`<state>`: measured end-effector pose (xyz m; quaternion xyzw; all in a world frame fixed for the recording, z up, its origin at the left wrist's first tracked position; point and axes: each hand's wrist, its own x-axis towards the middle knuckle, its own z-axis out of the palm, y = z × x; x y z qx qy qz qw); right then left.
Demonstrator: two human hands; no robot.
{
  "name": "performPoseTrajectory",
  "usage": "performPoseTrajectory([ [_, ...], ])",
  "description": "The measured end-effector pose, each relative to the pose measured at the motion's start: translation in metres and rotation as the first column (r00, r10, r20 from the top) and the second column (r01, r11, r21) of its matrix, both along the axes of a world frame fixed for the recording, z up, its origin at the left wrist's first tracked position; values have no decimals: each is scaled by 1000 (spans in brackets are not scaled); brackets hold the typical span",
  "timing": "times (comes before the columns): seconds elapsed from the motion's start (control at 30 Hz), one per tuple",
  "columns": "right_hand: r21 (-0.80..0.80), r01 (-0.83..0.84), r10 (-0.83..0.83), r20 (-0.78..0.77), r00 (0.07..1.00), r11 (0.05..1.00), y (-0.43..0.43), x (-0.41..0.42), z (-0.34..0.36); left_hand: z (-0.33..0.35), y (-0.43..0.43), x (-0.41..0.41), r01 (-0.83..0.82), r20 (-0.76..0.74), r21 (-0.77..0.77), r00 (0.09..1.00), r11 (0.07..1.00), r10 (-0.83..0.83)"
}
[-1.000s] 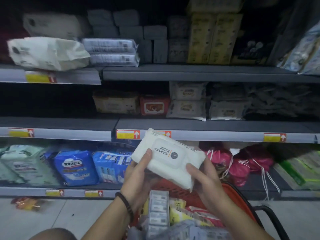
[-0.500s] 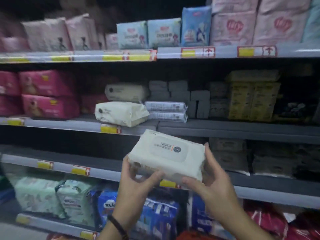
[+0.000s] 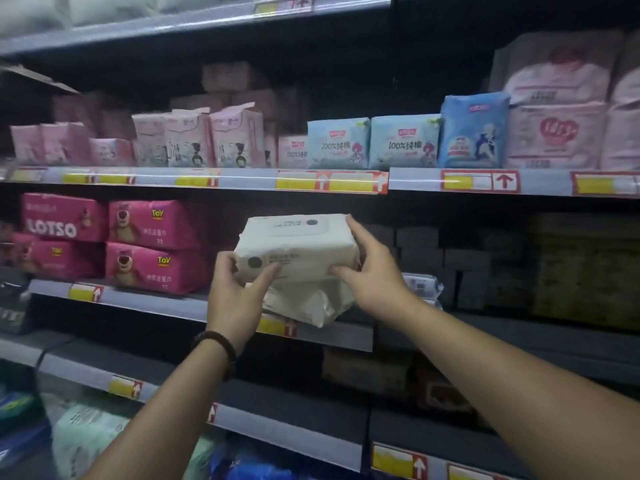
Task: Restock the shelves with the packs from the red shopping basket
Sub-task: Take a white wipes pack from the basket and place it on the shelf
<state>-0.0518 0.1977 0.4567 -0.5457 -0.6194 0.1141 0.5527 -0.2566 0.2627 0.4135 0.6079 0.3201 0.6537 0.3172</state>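
left grip: the left hand [image 3: 232, 292] is closed on the lower left end of the white pack [image 3: 298, 247]; thumb on the front face, fingers curled under and behind the corner; a dark bead bracelet [image 3: 216, 344] circles the wrist below it
right grip: the right hand [image 3: 372, 275] is closed on the right end of the white pack; index finger stretched up along the top right corner, thumb pressed to the lower front edge
white pack: held between the two grips, long side level, flip lid facing up and slightly toward the camera; it sits directly above a second white pack [image 3: 308, 301], apparently touching it
second white pack: just below both grips, lying on the middle shelf [image 3: 145, 303], its crumpled front end hanging past the shelf edge over a yellow price tag [image 3: 277, 325]
left of the left grip: pink lotso packs [image 3: 152, 247] stacked two high on the same shelf, well apart from the hand
right of the right grip: dim grey packs [image 3: 446, 261] and yellowish boxes [image 3: 581, 268] farther back on the shelf
above the grips: upper shelf [image 3: 408, 181] with pink packs [image 3: 194, 140] and light blue packs [image 3: 370, 143] standing upright
below the grips: lower shelf edges with more tags; contents too dark to tell
red basket: out of view
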Motion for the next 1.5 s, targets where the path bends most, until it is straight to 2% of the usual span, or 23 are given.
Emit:
performPoseTrajectory([
  [0.17, -47, 217, -211, 118, 970, 975, 53, -3, -5, -8, 41, 13, -71, -50, -74, 996, 995, 68],
  [0.3, -53, 290, -279, 147, 949, 956, 67, -5, -11, -8, 50, 23, -162, -92, -125, 984, 979, 151],
  [0.43, -93, 306, -282, 204, 937, 948, 68, -6, -6, -8, 51, 21, -174, -148, -176, 978, 969, 149],
  [0.63, -219, 205, -142, 273, 951, 954, 30, -2, 12, 4, 29, 13, -257, -309, -289, 937, 922, 164],
  [0.7, -221, 223, -142, 332, 933, 949, 10, 4, 11, 3, 8, 20, -367, -365, -220, 890, 904, 272],
  [0.77, -220, 237, -122, 436, 892, 946, -15, 10, 6, -1, -16, 30, -444, -463, -48, 804, 895, 374],
  [0.83, -228, 231, -73, 543, 836, 946, -49, 17, -2, -4, -47, 44, -450, -541, 149, 708, 881, 453],
  [0.87, -250, 226, -45, 572, 819, 942, -70, 23, -8, -8, -66, 54, -412, -559, 232, 685, 881, 468],
  [0.93, -262, 240, -23, 631, 775, 935, -108, 35, -23, -23, -104, 75, -252, -588, 333, 698, 909, 409],
  [1.0, -320, 323, -30, 667, 745, 891, -178, 86, -61, -62, -176, 133, 44, -680, 260, 718, 965, 150],
  [1.07, -331, 336, -41, 657, 752, 882, -199, 103, -84, -86, -200, 146, 241, -705, 115, 703, 964, -92],
  [1.1, -334, 357, -54, 659, 750, 872, -215, 111, -96, -103, -210, 159, 289, -713, 102, 688, 952, -132],
  [1.23, -365, 351, -62, 613, 788, 862, -240, 123, -134, -140, -215, 164, 343, -821, 18, 541, 939, -182],
  [1.33, -490, 408, -101, 537, 837, 770, -292, 166, -208, -194, -244, 201, 403, -920, -156, 273, 902, -281],
  [1.43, -589, 439, -148, 475, 867, 679, -333, 197, -282, -246, -259, 229, 420, -917, -312, 102, 852, -387],
  [1.5, -658, 448, -175, 440, 881, 605, -352, 209, -323, -276, -261, 240, 407, -907, -374, 30, 834, -421],
])
